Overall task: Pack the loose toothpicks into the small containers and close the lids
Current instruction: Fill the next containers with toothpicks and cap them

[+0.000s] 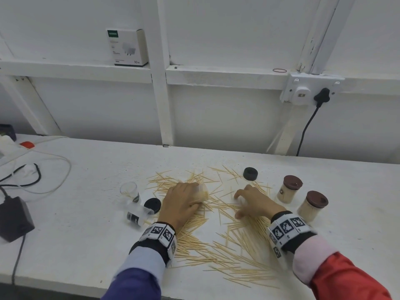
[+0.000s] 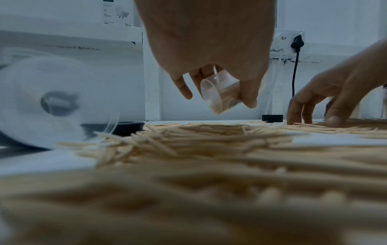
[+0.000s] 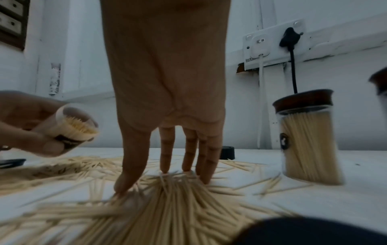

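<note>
Loose toothpicks [image 1: 218, 241] lie scattered over the white table. My left hand [image 1: 181, 202] grips a small clear container [image 2: 220, 94] tilted on its side, partly filled with toothpicks [image 3: 78, 126]. My right hand [image 1: 251, 202] is spread with straight fingers, fingertips [image 3: 165, 170] pressing down on a heap of toothpicks [image 3: 167, 199]. Two filled containers with brown lids [image 1: 290, 189] [image 1: 313, 205] stand to the right. One empty clear container [image 1: 129, 191] stands at the left and another [image 1: 138, 215] lies on its side. Black lids [image 1: 152, 205] [image 1: 250, 173] lie loose.
A black power adapter [image 1: 14, 217] and cables [image 1: 43, 176] lie at the table's left. A wall socket with a black plug [image 1: 321, 96] hangs above the right back edge. A white box [image 1: 127, 47] stands on the wall ledge.
</note>
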The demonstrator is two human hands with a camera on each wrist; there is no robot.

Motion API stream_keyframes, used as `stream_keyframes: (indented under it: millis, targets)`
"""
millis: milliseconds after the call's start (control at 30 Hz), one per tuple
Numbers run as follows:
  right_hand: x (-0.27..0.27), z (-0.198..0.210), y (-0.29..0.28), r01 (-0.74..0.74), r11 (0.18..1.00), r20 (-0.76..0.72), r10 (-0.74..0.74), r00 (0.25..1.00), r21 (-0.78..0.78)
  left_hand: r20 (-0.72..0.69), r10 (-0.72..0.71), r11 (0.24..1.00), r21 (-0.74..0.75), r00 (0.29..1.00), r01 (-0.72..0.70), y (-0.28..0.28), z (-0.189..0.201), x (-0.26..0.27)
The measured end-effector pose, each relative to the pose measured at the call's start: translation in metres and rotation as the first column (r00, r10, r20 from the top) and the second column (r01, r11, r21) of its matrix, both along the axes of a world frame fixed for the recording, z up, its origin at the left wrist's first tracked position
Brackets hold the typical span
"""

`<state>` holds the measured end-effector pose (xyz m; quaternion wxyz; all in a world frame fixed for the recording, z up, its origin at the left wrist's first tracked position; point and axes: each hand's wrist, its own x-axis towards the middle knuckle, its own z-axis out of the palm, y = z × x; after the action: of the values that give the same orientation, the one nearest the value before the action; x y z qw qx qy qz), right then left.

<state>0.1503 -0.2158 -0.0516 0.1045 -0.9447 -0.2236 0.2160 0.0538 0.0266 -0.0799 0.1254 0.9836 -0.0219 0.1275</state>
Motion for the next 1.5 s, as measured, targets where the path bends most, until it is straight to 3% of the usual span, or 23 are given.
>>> stream_keyframes:
  millis: [133, 233, 300, 367, 467, 600, 800, 867, 967, 1033, 1267, 1500]
  targets:
    - [-0.008, 0.008, -0.007, -0.080, 0.980, -0.025, 0.086, 0.996, 0.184, -0.010, -0.004, 1.000, 0.008, 1.000, 0.004, 0.000, 0.002, 0.000]
    - [-0.013, 0.017, -0.018, -0.029, 0.941, -0.064, 0.054, 0.997, 0.337, -0.016, -0.023, 1.000, 0.003, 1.000, 0.023, 0.000, 0.005, -0.002]
    - [-0.015, 0.021, -0.027, 0.009, 0.954, -0.018, -0.003, 1.000, 0.299, -0.020, -0.033, 0.999, 0.005, 0.999, 0.033, 0.000, 0.007, -0.004]
    - [-0.018, 0.022, -0.034, 0.032, 0.993, 0.029, -0.035, 0.999, 0.113, -0.015, -0.041, 0.999, 0.016, 0.999, 0.042, 0.000, 0.008, -0.005]
    - [-0.023, 0.015, -0.040, 0.063, 0.988, 0.049, -0.057, 0.997, -0.140, 0.007, -0.047, 0.999, 0.025, 0.999, 0.047, -0.001, 0.011, -0.006]
    - [-0.026, 0.011, -0.040, 0.040, 0.997, -0.002, -0.040, 0.999, -0.070, 0.001, -0.042, 0.999, 0.020, 0.999, 0.042, -0.009, 0.019, -0.008]
    - [-0.026, 0.015, -0.031, -0.108, 0.990, -0.022, 0.110, 0.994, 0.094, 0.017, -0.045, 0.998, -0.052, 0.999, 0.046, -0.038, 0.034, -0.013]
    - [-0.025, 0.016, -0.031, -0.088, 0.986, -0.014, 0.091, 0.996, 0.143, 0.034, -0.061, 0.995, -0.078, 0.998, 0.064, -0.046, 0.036, -0.013]
    - [-0.027, 0.014, -0.035, -0.055, 0.998, 0.050, 0.055, 0.997, -0.004, 0.018, -0.077, 0.996, -0.053, 0.997, 0.078, -0.052, 0.033, -0.011]
    - [-0.028, 0.012, -0.036, -0.071, 0.995, 0.017, 0.072, 0.997, -0.069, 0.010, -0.077, 0.996, -0.048, 0.997, 0.077, -0.053, 0.030, -0.009]
    - [-0.026, 0.009, -0.043, -0.088, 0.995, 0.002, 0.088, 0.996, 0.051, -0.089, -0.087, 0.994, -0.079, 0.992, 0.080, -0.057, 0.026, -0.009]
    - [-0.030, -0.006, -0.048, -0.142, 0.986, 0.173, 0.126, 0.977, 0.085, -0.148, -0.062, 0.994, -0.101, 0.987, 0.048, -0.061, 0.024, -0.008]
